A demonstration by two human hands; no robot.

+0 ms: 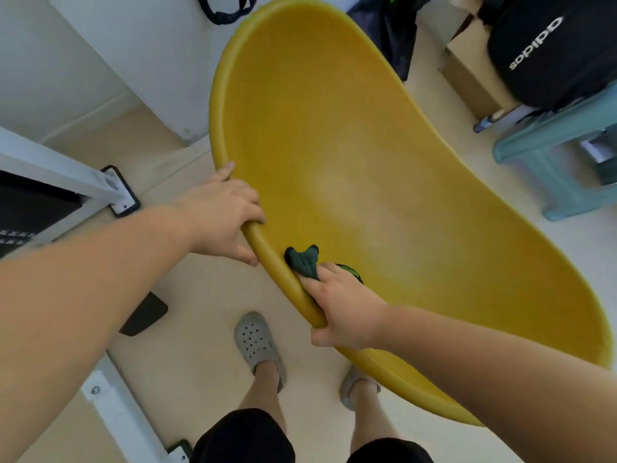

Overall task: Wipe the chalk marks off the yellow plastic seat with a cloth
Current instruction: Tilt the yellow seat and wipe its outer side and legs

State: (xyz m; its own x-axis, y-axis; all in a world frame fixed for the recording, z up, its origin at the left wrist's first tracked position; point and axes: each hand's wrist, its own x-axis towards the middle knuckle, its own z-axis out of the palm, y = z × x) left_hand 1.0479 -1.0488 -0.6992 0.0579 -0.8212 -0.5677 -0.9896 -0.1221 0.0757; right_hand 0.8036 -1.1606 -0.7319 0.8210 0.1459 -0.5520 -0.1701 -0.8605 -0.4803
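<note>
Our two forearms fill the near part of the view, above black shorts and two grey clogs (pixel 256 344) on the pale floor.

Our right hand (pixel 345 310) sits at the near rim of the yellow seat (pixel 384 105). Its thumb hooks under the rim, and its fingers lie over the top and clamp the one dark green cloth (pixel 302 261), bunched, against the inner slope. Our left hand (pixel 222 220) is further along the same rim. It is closed round the rim, with the thumb over the lip and the fingers underneath, and so steadies the shell. The two hands are near each other but apart.

We count one seat, and we cannot tell what holds it up besides our hands. Its long axis runs from the far end, near the white wall, down to the near right corner of the view.

A faint pale haze (pixel 337 192) lies in the hollow of the seat, and we take it for what remains of the chalk. It is away from the near rim, ahead and a little to the right of the cloth. The hand with the cloth is the nearer of the two, so we judge the next stroke has to push off the rim and out into the hollow.

Beyond the far right edge of the seat stand one teal stool (pixel 547 168) and one black bag (pixel 551 51). A white frame (pixel 66 177) is at the left.
</note>
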